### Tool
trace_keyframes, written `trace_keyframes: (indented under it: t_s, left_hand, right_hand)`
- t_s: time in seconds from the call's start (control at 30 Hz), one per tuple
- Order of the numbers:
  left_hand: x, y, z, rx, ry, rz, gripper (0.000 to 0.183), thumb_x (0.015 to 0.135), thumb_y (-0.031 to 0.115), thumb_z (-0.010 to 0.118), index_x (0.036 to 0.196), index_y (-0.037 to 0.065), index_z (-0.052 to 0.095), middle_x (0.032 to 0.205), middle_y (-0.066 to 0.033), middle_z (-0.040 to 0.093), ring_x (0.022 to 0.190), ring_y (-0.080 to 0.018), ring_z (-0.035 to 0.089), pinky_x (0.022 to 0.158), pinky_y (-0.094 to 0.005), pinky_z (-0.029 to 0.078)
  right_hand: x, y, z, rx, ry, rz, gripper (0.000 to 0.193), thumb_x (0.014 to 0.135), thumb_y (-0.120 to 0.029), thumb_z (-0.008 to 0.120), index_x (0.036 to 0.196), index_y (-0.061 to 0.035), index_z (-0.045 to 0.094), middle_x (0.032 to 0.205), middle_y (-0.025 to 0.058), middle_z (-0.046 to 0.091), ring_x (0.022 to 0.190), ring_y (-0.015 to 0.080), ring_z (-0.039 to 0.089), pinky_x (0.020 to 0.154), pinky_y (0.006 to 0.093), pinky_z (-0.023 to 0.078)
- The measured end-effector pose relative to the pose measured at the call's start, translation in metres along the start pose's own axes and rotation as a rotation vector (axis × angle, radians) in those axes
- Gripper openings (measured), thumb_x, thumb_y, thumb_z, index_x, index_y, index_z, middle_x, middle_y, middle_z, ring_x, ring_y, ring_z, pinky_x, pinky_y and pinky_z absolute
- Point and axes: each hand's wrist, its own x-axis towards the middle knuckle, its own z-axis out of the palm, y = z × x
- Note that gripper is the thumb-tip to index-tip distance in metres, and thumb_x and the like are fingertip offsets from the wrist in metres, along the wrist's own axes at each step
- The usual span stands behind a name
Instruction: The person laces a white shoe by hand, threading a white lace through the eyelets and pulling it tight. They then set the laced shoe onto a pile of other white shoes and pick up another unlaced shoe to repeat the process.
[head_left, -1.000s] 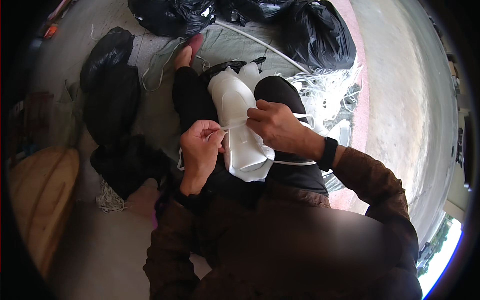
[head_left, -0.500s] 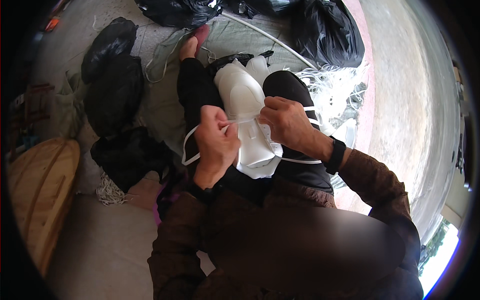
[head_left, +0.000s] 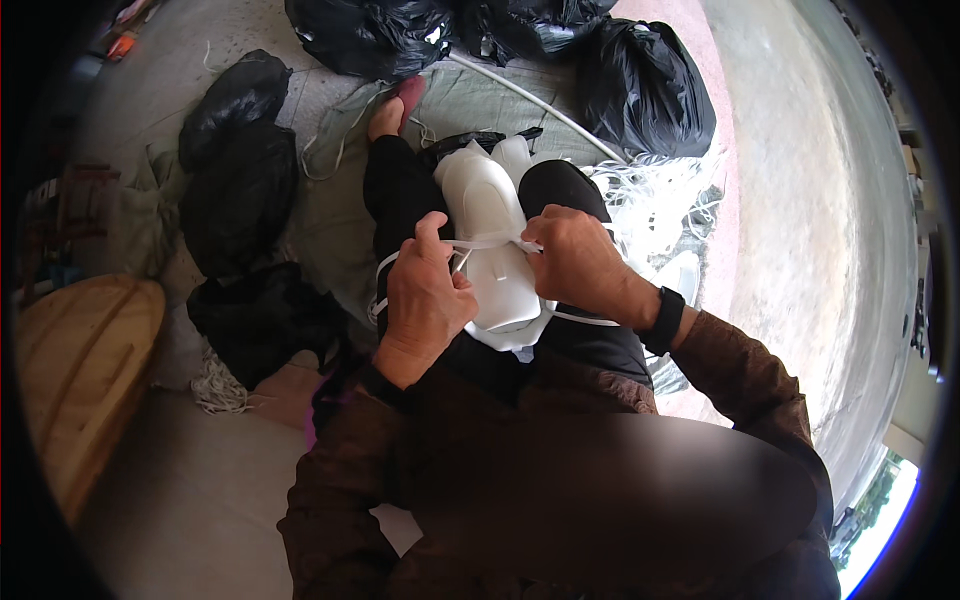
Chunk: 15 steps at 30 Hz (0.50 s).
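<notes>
Between my black-trousered legs rests a white shoe point(head_left: 480, 190), its toe pointing away from me and its tongue toward my body. A flat white shoelace point(head_left: 482, 242) runs across its throat, from one hand to the other. At the shoe's left side, the fingers of my left hand point(head_left: 420, 300) are closed on the lace. My right hand point(head_left: 582, 262) pinches lace by the right-hand eyelets; its fingertips are partly hidden. Loose lace hangs over both thighs. Behind the toe, part of another white shoe point(head_left: 513, 153) shows.
A tangled heap of white laces point(head_left: 655, 195) lies beside my right leg. Black plastic bags stand at the back point(head_left: 650, 90) and left point(head_left: 240, 200). A white pole point(head_left: 540, 103) crosses the green sheet point(head_left: 345, 125). At far left is a wooden board point(head_left: 90, 350).
My left hand's fingers have shifted and the thumb side has lifted off the shoe's edge. The lace between the hands is still drawn across. The whole view has moved slightly.
</notes>
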Motion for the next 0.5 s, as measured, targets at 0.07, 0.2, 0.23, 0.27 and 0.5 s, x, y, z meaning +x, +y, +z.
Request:
trace_keyframes:
  t_s: [0.07, 0.2, 0.23, 0.27, 0.5]
  left_hand:
    - [0.002, 0.002, 0.001, -0.009, -0.006, -0.048, 0.059, 0.068, -0.008, 0.063, 0.123, -0.001, 0.045, 0.092, -0.0188, 0.064, 0.084, -0.0359, 0.064, 0.078, -0.0429, 0.052]
    - [0.004, -0.004, 0.004, -0.288, 0.041, -0.023, 0.047, 0.068, -0.010, 0.062, 0.113, -0.001, 0.049, 0.089, -0.0149, 0.070, 0.078, -0.0228, 0.070, 0.072, -0.0337, 0.056]
    - [0.004, -0.006, 0.005, -0.289, 0.050, -0.021, 0.047, 0.068, -0.010, 0.062, 0.113, -0.001, 0.049, 0.089, -0.0149, 0.070, 0.078, -0.0228, 0.070, 0.072, -0.0337, 0.056]
    - [0.001, -0.010, 0.006, -0.312, 0.019, -0.029, 0.046, 0.068, -0.010, 0.061, 0.111, -0.001, 0.049, 0.088, -0.0140, 0.069, 0.076, -0.0219, 0.069, 0.071, -0.0331, 0.056]
    - [0.005, -0.008, -0.001, -0.303, -0.030, 0.082, 0.031, 0.066, -0.011, 0.061, 0.094, 0.002, 0.056, 0.081, -0.0081, 0.063, 0.069, -0.0209, 0.062, 0.065, -0.0326, 0.052]
  right_hand:
    - [-0.001, 0.001, 0.004, -0.066, 0.025, -0.072, 0.019, 0.070, 0.004, 0.066, 0.088, 0.0035, 0.071, 0.085, 0.0182, 0.067, 0.077, 0.0360, 0.069, 0.070, 0.0397, 0.057]
    - [-0.005, 0.009, 0.014, 0.094, 0.175, -0.212, 0.021, 0.073, 0.011, 0.058, 0.089, 0.0023, 0.068, 0.085, 0.0187, 0.067, 0.078, 0.0362, 0.069, 0.070, 0.0387, 0.057]
    - [-0.008, 0.006, 0.016, 0.089, 0.175, -0.220, 0.021, 0.073, 0.011, 0.058, 0.089, 0.0023, 0.068, 0.085, 0.0187, 0.067, 0.078, 0.0362, 0.069, 0.070, 0.0387, 0.057]
    - [-0.013, 0.003, 0.020, 0.134, 0.190, -0.169, 0.021, 0.073, 0.011, 0.058, 0.090, 0.0013, 0.065, 0.086, 0.0183, 0.067, 0.078, 0.0367, 0.068, 0.069, 0.0390, 0.057]
    - [-0.013, -0.001, 0.017, -0.085, 0.098, -0.258, 0.031, 0.067, 0.006, 0.067, 0.095, -0.0029, 0.059, 0.080, 0.0132, 0.061, 0.078, 0.0321, 0.064, 0.068, 0.0412, 0.054]
